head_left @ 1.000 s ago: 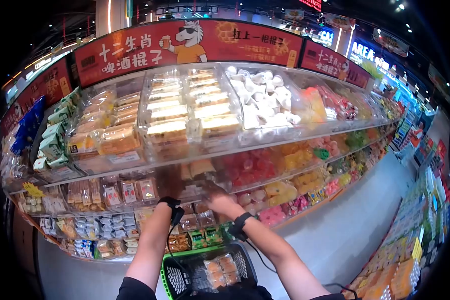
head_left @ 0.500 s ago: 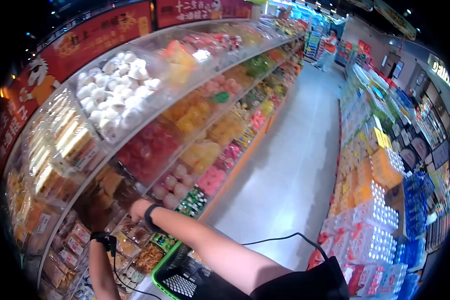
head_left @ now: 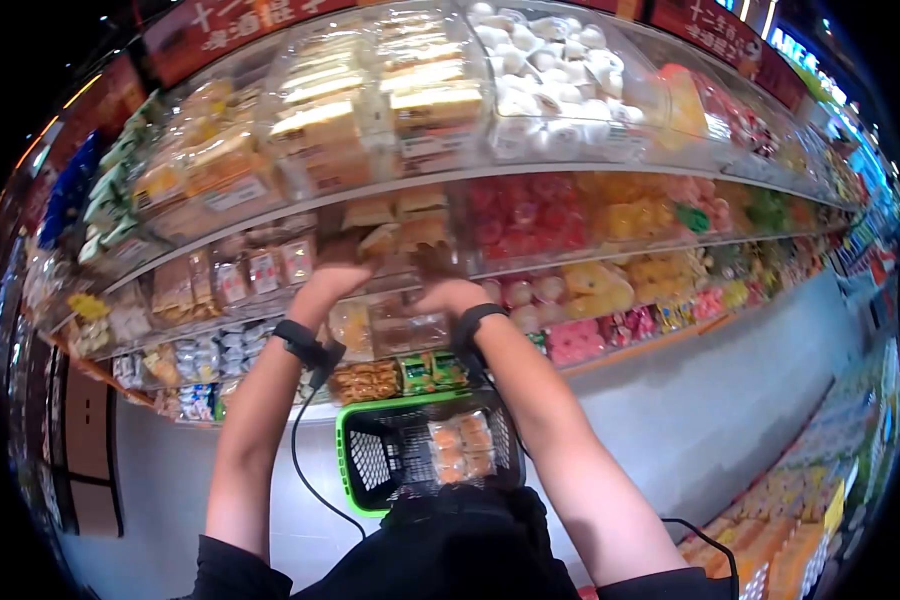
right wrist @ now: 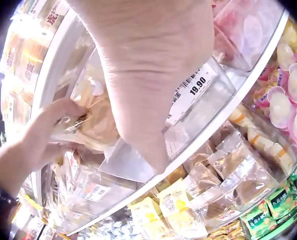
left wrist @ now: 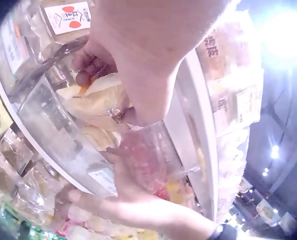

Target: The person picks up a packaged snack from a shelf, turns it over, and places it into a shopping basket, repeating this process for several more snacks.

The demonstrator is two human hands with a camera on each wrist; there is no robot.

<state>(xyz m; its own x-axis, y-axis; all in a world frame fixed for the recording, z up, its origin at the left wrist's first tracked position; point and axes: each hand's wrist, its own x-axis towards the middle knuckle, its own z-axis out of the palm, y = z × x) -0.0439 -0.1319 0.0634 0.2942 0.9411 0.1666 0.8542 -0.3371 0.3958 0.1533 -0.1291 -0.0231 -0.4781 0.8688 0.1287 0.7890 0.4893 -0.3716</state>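
Observation:
In the left wrist view, my left hand (left wrist: 138,65) grips a clear-wrapped, beige bread-like pack (left wrist: 96,105) between its thumb and curled fingers. The same pack (right wrist: 99,120) appears in the right wrist view, inside a clear bin on the middle shelf. My right hand (head_left: 450,290) reaches into the front of that bin, its fingers stretched forward. Its thumb lies over the bin's front wall beside a 19.90 price label (right wrist: 196,90); the palm hides its other fingers there. More wrapped packs (head_left: 420,205) lie behind both hands.
A green-rimmed black basket (head_left: 350,460) with a pack of round buns (head_left: 462,448) is below my arms. The upper shelf edge (head_left: 570,170) runs just above my hands. Red sweets (head_left: 525,215) fill the bin to the right. Cables hang from both wrists.
The head view swung right along the aisle, then back to the shelf and lower. Both hands stay at the middle-shelf bin; the left now shows more plainly at the wrapped packs.

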